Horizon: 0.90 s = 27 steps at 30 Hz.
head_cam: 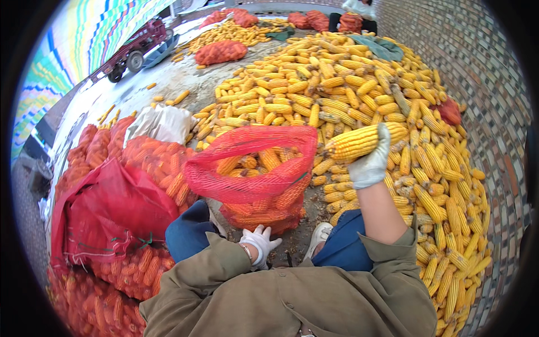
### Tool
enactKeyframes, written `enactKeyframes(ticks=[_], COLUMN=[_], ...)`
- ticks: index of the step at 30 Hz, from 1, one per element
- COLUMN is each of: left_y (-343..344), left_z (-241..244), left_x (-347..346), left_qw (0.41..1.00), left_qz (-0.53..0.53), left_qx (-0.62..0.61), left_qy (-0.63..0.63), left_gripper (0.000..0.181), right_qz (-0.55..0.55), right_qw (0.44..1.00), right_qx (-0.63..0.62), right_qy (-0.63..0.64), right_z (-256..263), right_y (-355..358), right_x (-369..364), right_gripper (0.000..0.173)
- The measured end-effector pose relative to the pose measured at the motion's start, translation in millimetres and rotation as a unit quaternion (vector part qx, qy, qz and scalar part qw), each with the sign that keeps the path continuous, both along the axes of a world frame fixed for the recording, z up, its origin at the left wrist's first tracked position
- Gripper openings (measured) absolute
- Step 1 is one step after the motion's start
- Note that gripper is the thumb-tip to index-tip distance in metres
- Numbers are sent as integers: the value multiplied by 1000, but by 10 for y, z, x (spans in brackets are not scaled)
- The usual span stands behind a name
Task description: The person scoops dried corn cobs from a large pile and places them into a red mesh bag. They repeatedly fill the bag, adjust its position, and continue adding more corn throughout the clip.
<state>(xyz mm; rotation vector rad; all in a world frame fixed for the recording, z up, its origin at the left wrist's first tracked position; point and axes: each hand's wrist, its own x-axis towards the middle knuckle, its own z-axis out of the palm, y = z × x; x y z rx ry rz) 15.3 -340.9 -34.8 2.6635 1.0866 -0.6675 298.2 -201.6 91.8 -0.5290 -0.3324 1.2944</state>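
Note:
An open red mesh sack (pixel 248 187), partly filled with yellow corn cobs (pixel 269 160), stands upright between my feet. My right hand (pixel 372 166), in a white glove, grips a large corn cob (pixel 358 142) to the right of the sack's mouth, above the heap. My left hand (pixel 259 244), also gloved in white, is low at the near side of the sack with fingers spread and nothing held. Whether its fingertips touch the mesh I cannot tell. A big heap of loose corn cobs (pixel 303 92) spreads ahead and along my right side.
Filled red mesh sacks (pixel 122 269) line my left, with a red empty-looking sack (pixel 113 210) and a white sack (pixel 160 124) on top. A brick wall (pixel 459 63) bounds the right. Farther off are a cargo tricycle (pixel 134 54), a striped tarpaulin (pixel 84 46) and a seated person (pixel 358 10).

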Motion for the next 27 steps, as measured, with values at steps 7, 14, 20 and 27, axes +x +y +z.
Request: enactKeyframes(ticks=[7,14,20,27], left_y=[562,2022,2422,2642], left_z=[1445,996,630,489], left_x=[-508,-970,-1170,-1296], left_qw=[806,885,747,708], left_qz=[221,404,482,517], left_qx=[275,225,249,217], left_qy=[-476,-55,-384,-430], left_gripper=[50,87,35,36], right_qz=[-142,-6,294,365], right_qw=[915,540,177,205], right_qx=[150,291,189,124], right_qy=[-346,-790,-920,-900], right_z=[104,-186,-408,-273], right_y=[258,765,774,727], right_x=[-470,-1613,-1887,-1486], right_gripper=[65,72,81,76])
